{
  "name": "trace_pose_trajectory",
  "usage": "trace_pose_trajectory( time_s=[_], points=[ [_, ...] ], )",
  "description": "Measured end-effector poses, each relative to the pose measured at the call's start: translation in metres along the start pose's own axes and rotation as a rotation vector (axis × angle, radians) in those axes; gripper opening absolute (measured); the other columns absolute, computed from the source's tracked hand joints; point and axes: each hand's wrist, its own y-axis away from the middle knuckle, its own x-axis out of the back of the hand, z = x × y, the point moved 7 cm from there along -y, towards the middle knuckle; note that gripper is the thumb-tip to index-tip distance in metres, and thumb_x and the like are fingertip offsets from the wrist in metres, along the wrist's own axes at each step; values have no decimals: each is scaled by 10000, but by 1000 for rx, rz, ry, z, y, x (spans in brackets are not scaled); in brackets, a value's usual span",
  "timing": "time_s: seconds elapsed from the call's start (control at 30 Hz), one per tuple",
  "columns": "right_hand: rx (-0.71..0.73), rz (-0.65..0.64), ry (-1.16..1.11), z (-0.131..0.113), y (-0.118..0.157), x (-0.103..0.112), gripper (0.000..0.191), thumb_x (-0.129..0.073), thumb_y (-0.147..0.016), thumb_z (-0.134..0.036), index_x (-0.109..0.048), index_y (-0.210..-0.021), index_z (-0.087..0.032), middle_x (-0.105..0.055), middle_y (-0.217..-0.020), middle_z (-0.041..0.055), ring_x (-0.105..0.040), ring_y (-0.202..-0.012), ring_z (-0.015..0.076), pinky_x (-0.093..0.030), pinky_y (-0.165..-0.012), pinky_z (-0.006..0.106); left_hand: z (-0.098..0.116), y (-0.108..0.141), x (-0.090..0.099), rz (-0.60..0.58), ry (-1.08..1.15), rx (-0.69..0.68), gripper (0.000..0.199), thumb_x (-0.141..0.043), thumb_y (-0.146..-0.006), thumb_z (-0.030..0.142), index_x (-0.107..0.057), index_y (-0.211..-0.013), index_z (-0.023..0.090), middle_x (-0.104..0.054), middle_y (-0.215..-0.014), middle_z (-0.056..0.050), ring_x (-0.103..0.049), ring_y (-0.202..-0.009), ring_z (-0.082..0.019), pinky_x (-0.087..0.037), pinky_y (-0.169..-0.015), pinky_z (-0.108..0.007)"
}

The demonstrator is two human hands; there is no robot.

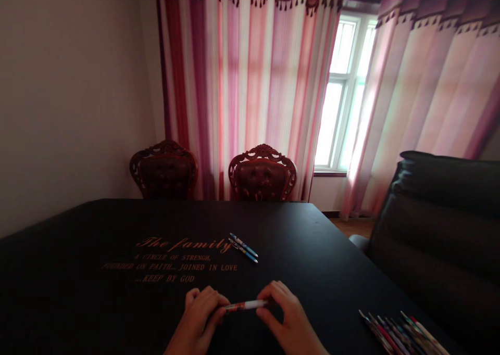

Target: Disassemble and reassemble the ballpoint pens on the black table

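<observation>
the left hand (202, 309) pinches one end of a white pen with red markings (245, 306); the right hand (284, 309) has the other end — both grips narrowed to the pen's thickness. the pen spans between them, over the black table (320, 271). just beyond the grip lie two blue pens (246, 253), side by side; well to its right, a bunch of pens (386, 333), slightly blurred.

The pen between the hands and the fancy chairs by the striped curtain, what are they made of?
The pen is probably plastic: smooth, white with red print. The chair frames seem polished wood, carved and reddish; their shiny buttoned backs could be real or imitation leather.
</observation>
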Motion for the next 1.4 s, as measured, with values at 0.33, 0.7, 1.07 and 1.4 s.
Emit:
trace_pose_trajectory(
  time_s=[0.33, 0.7, 1.07, 1.4],
  points=[
    [-45, 0, 18, 12, 0, -8, 445, -468, -943, -432, -588, -600, -175, -571, -637, 2, -551, -705, 158, -382, -715, 270, 12, 3, 10, 44, 12, -79, 124, -516, -942, 283, -630, -992, 290, -680, -919, -8, -583, -902, -204, -304, -888, -383],
    [-172, 77, -238, 25, -3, 3, 379, -521, -896, -492, -665, -741, -177, -606, -696, -3, -541, -696, 169, -386, -653, 259, -28, -3, 1, 237, 892, 349, 482, -546, -822, 623, -725, -1000, 212, -648, -690, -16, -566, -737, -210, -408, -753, -336],
    [-153, 85, -219, 15, 0, 4, 309, -579, -873, -444, -641, -733, -176, -583, -704, -12, -536, -703, 169, -389, -657, 258, -37, -2, -17, 165, 1301, 424, 301, -755, -751, 428, -731, -873, 155, -597, -636, 14, -499, -666, -135, -358, -692, -264],
    [-114, 88, -190, 13, -1, 7, 299, -585, -876, -432, -655, -728, -182, -591, -726, -4, -551, -715, 170, -403, -677, 265, -30, -2, -13, 112, 1253, 391, 364, -772, -702, 486, -640, -606, 161, -573, -630, 8, -473, -696, -159, -330, -717, -288]
  ],
)
